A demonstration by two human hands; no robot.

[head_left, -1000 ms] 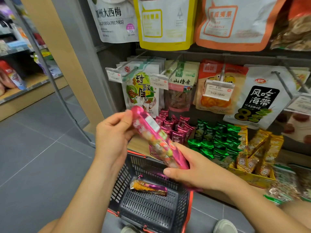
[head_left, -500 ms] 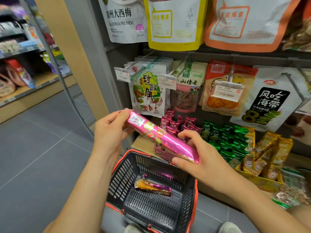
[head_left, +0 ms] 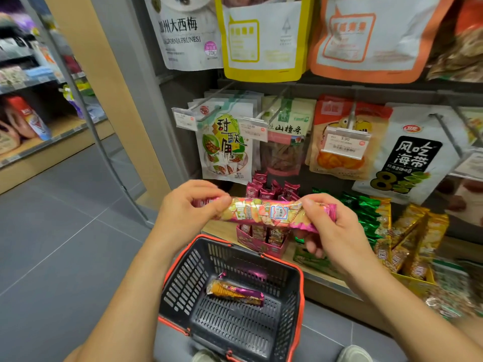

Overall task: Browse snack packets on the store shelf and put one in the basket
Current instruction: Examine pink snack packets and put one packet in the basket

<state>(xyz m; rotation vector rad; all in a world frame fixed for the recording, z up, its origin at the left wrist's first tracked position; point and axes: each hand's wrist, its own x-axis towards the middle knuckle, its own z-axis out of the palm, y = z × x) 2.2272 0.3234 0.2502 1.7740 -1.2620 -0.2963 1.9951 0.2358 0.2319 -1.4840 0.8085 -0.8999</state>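
Pink foil wraps the long snack packet [head_left: 264, 212], which sits level in front of the chest, above the basket [head_left: 183, 280] and just in front of the shelf [head_left: 326, 283]. Both forearms reach forward from the bottom corners. The left hand [head_left: 188, 207] pinches the packet's left end between thumb and curled fingers, knuckles up. The right hand [head_left: 332, 231] grasps the right end, thumb on top and fingers curled underneath, with the crimped seal poking out past it. Half a second ago the packet slanted down to the right and showed its plain shiny pink side; now it is horizontal and rolled so the printed face with a small white label looks up at the camera. The right hand, which lay over the lower end, has shifted to grip from the side. An orange and purple packet [head_left: 235, 292] lies on the basket floor, where it was before.
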